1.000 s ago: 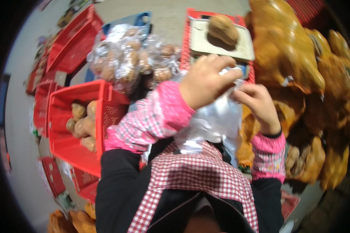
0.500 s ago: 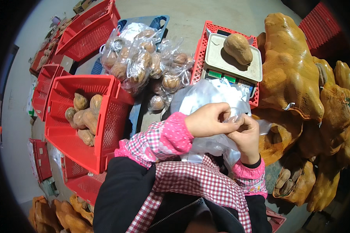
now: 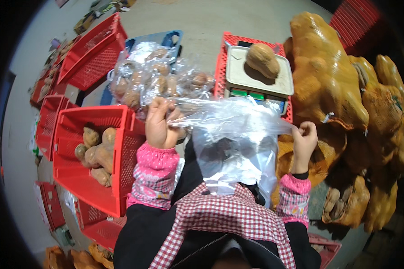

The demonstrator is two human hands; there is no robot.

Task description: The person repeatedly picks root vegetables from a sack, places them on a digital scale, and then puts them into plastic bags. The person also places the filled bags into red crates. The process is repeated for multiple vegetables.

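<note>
A clear plastic bag (image 3: 229,114) is stretched sideways between my two hands. My left hand (image 3: 161,123) is closed on one end of it, in front of the bagged squashes. My right hand (image 3: 305,142) pinches the other end, beside the orange net sacks. Below the stretched film more clear plastic (image 3: 238,161) hangs over my front; I cannot tell whether it is the same bag. Beyond it, a tan butternut-type squash (image 3: 262,60) lies on the pale tray of a scale (image 3: 238,78), whose lit green display shows at the near side.
Red crates stand at the left, the nearest crate (image 3: 67,166) with several squashes (image 3: 101,154) in it. Several bagged squashes (image 3: 159,83) lie on a blue pallet (image 3: 175,38). The scale sits on an upturned red crate (image 3: 220,67). Bulging orange net sacks (image 3: 318,67) crowd the right.
My hands were together near the middle, fingering the plastic. They have moved apart, left and right, pulling the bag out wide between them. The view has shifted slightly.
</note>
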